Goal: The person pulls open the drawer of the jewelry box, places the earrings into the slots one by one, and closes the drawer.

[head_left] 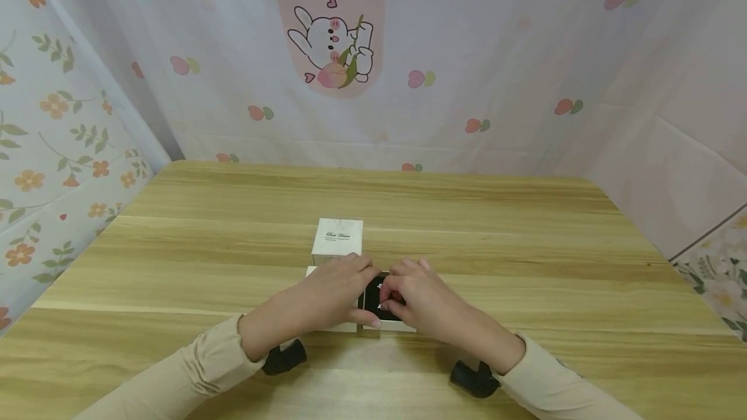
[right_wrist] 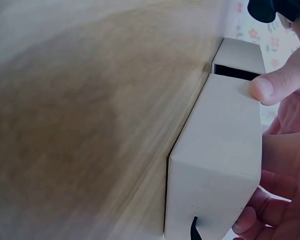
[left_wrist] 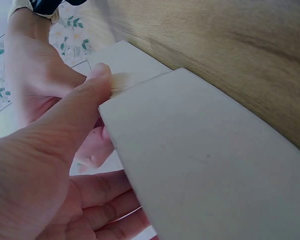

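Note:
A white jewelry box stands on the table with its drawer [head_left: 390, 326] pulled out to the right, a black pad [head_left: 372, 297] inside. Two small shiny earrings [head_left: 380, 286] show on the pad. My left hand [head_left: 332, 287] reaches across the box and grips it, thumb on the drawer's near wall. In the left wrist view the box's sleeve [left_wrist: 205, 145] fills the right side. My right hand [head_left: 423, 293] is over the drawer, thumb and forefinger pinched at the nearer earring. A black ribbon pull [right_wrist: 194, 229] hangs from the drawer's end.
A small white lid-like box [head_left: 338, 238] printed with dark lettering stands just behind the jewelry box. Black wrist mounts [head_left: 284, 358] hang under both forearms. The wooden table [head_left: 525, 245] ends at a patterned cloth [head_left: 496, 70].

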A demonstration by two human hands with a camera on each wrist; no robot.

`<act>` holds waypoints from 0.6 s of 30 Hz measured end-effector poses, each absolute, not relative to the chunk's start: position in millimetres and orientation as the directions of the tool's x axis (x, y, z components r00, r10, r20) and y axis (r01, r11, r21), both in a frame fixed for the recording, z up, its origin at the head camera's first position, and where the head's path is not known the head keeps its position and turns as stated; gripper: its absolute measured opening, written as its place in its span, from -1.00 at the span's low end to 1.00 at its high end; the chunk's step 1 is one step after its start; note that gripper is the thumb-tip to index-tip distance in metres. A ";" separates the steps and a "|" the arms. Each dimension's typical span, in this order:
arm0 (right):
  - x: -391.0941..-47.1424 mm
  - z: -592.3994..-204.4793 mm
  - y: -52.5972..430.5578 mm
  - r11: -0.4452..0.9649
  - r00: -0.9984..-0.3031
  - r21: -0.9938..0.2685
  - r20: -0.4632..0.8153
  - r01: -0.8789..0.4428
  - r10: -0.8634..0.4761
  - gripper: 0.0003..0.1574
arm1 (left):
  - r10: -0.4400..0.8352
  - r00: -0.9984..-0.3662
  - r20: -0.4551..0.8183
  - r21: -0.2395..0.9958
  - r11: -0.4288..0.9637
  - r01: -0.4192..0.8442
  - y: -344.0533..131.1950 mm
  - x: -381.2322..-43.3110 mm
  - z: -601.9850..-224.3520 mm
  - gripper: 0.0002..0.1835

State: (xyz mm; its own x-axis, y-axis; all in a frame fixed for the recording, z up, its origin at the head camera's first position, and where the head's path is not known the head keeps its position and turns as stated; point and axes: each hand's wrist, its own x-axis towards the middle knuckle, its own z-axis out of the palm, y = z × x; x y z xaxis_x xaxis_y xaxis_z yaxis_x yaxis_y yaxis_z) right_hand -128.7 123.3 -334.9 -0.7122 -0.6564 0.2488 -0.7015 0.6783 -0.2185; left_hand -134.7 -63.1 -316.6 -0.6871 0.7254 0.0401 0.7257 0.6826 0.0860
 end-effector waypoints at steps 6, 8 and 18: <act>-128.7 -334.7 122.6 0.693 -0.723 -0.207 0.229 -0.691 -0.652 -0.88 | 0.723 -0.690 0.034 0.094 0.685 0.723 -62.7 -134.5 -316.3 -0.26; -128.7 -334.7 122.0 0.694 -0.721 -0.199 0.230 -0.692 -0.653 -0.88 | 0.724 -0.689 0.034 0.095 0.684 0.723 -62.9 -134.6 -316.4 -0.27; -131.3 -328.7 126.3 0.706 -0.758 -0.276 0.216 -0.652 -0.616 -0.87 | 0.725 -0.687 0.043 0.090 0.683 0.725 -63.4 -135.3 -317.3 -0.27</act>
State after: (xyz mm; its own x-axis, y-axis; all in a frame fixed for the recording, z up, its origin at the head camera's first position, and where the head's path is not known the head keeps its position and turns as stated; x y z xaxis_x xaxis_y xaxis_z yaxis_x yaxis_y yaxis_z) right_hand -131.3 126.3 -328.7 -0.7577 -0.6156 0.2165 -0.6524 0.7061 -0.2755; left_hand -135.3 -63.4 -317.3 -0.6875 0.7249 0.0426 0.7253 0.6825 0.0901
